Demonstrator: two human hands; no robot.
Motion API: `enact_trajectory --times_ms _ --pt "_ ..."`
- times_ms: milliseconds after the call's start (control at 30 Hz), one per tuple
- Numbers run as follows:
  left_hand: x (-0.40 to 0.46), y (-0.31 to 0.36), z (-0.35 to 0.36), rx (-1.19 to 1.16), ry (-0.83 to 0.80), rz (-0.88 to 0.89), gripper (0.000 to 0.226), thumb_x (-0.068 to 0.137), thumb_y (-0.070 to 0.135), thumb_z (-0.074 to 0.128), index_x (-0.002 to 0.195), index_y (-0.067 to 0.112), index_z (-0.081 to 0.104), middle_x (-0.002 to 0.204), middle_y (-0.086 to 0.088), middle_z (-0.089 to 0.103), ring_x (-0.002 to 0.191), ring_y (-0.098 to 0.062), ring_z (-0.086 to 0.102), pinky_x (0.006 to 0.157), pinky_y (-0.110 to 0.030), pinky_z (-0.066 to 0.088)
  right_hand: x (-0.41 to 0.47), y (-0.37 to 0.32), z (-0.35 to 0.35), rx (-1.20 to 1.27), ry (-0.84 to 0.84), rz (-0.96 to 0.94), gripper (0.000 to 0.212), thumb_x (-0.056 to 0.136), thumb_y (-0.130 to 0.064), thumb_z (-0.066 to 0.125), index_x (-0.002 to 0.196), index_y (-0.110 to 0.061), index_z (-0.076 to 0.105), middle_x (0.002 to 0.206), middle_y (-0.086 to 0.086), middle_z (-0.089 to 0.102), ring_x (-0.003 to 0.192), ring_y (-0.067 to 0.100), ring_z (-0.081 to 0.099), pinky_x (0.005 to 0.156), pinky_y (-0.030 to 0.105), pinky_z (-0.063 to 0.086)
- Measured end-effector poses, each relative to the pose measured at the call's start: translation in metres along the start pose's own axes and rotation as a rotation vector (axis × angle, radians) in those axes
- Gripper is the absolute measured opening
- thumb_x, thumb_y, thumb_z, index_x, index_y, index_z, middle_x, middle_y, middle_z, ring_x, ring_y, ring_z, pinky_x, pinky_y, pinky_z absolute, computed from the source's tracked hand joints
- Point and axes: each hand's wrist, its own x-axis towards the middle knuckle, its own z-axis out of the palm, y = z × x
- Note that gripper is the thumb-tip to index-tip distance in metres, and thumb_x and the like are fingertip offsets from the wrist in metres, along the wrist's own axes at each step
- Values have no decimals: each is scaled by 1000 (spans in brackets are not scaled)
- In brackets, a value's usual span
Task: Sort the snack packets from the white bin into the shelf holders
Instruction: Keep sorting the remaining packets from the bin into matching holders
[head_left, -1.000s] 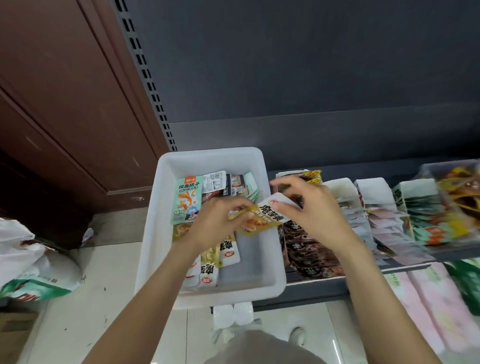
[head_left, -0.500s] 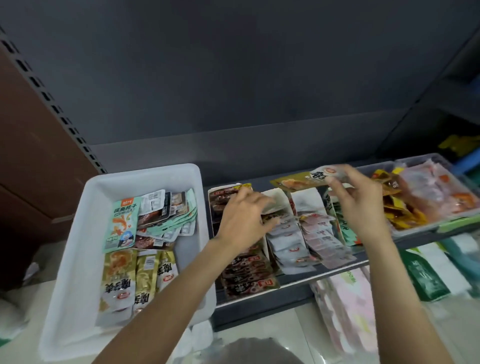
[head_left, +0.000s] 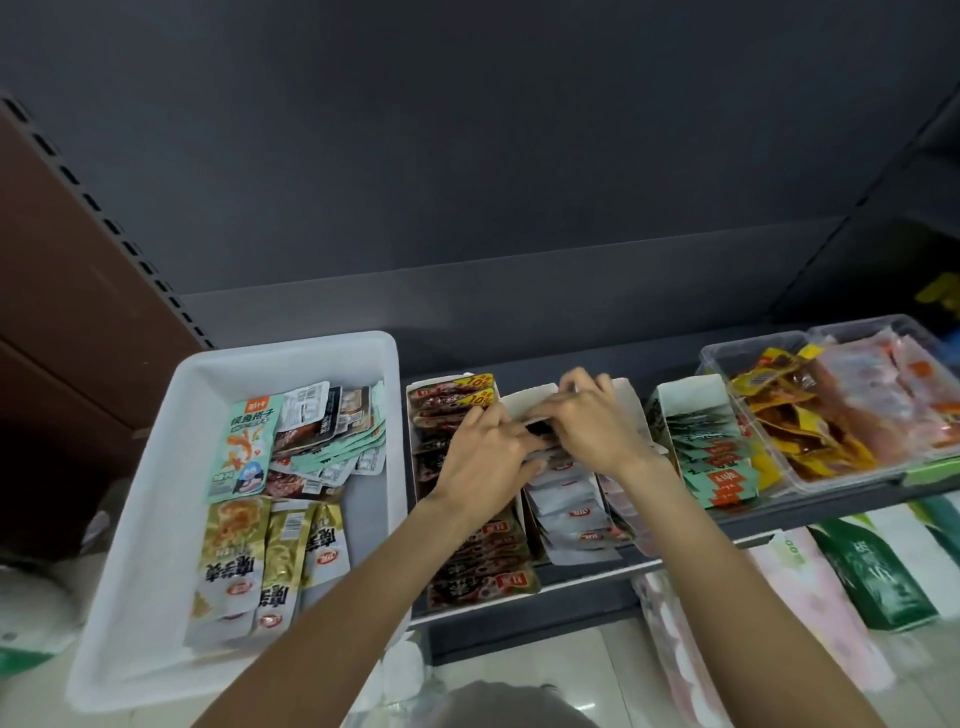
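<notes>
The gold-and-white foil snack packet that the right hand (head_left: 589, 426) was carrying across the shelf half a second ago is no longer out in the open: both hands have come together over the white cardboard shelf holder (head_left: 530, 402) second from the left, and only a thin pale edge shows between the fingers, too hidden to say for certain that it is the same packet. The right hand is curled, fingers bent down into the top of the holder; it seems to pinch something, but what exactly cannot be told. The left hand (head_left: 485, 457), which a moment ago rested on the row of dark brown packets (head_left: 483, 566) next door, has slid over and now lies fingers-forward against the right, apparently parting or steadying the white sachets (head_left: 569, 506) already stacked there; whether it grips anything cannot be told either.

So the carry looks finished and the step in hand is the tucking-in. By my judgement one packet is nearly placed, and the sorting is far from done.

To the left, the white plastic bin (head_left: 156, 525) sits beside the shelf with plenty left in it: gold-and-white foil packets (head_left: 249, 561) in its near half, mint-green packets (head_left: 249, 447) and small dark ones fanned out at the back. To the right of the hands stand a holder of green-and-orange sachets (head_left: 714, 467) and a clear plastic tray (head_left: 727, 358) of yellow and pink packets.
</notes>
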Motion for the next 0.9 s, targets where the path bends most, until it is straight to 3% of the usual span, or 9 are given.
enact_trajectory --times_ms 100,167,267,367,467,600,700,800,900 --pt "-11 -6 -5 -48 94 12 17 82 35 64 95 30 73 86 13 71 85 -13 54 78 -29 36 -9 4 12 -14 14 24 39 89 -13 46 121 -29 62 118 -9 63 120 19 32 80 31 15" --pt "-26 -15 -15 -85 216 -32 20 86 36 56 94 28 73 85 13 71 88 -10 54 82 -30 35 -18 -1 11 0 143 51 41 86 -16 46 124 -23 60 129 -7 59 129 24 32 89 35 17" --pt "-62 -40 -38 -105 427 -166 22 88 33 54 87 22 73 81 10 70 87 -7 53 81 -29 38 -28 -27 -10 204 351 55 42 86 -11 47 125 -18 60 119 -2 64 118 24 47 96 36 29" --pt "-113 -76 -51 -99 428 -387 20 87 28 53 85 17 70 83 6 69 83 -15 59 76 -30 43 -28 -74 -32 445 416 -31 32 91 -9 48 117 -18 64 103 -6 69 95 11 62 84 29 50" --pt "-164 -115 -46 -76 198 -676 18 81 21 65 99 18 68 97 -2 69 90 -27 63 74 -34 51 -13 -136 -33 562 240 -121 27 92 -8 54 113 -20 67 95 -11 71 84 2 65 76 22 53" --pt "-204 -146 -40 -62 -221 -905 53 81 30 68 131 22 50 133 -6 51 115 -30 50 90 -42 47 26 -210 10 584 -223 -125 26 97 -13 48 111 -15 69 104 -2 72 87 13 67 85 27 51" --pt "-212 -153 -37 -79 -312 -910 64 80 37 68 137 24 41 141 -3 42 122 -29 42 96 -40 42 51 -243 57 348 -522 -87 26 98 -13 42 104 -8 66 101 8 68 78 21 62 56 26 45" --pt "-213 -158 -34 -83 -349 -892 68 80 42 67 139 24 38 143 -2 40 124 -27 40 98 -39 41 59 -261 87 139 -543 10 20 96 -14 44 97 -4 62 98 11 63 90 29 62 58 26 41" --pt "-212 -162 -34 -63 -394 -865 66 81 44 66 138 22 39 142 -3 40 123 -29 39 97 -39 42 67 -268 114 229 -541 167 21 94 -22 50 97 -7 65 96 7 68 87 25 65 65 29 49"
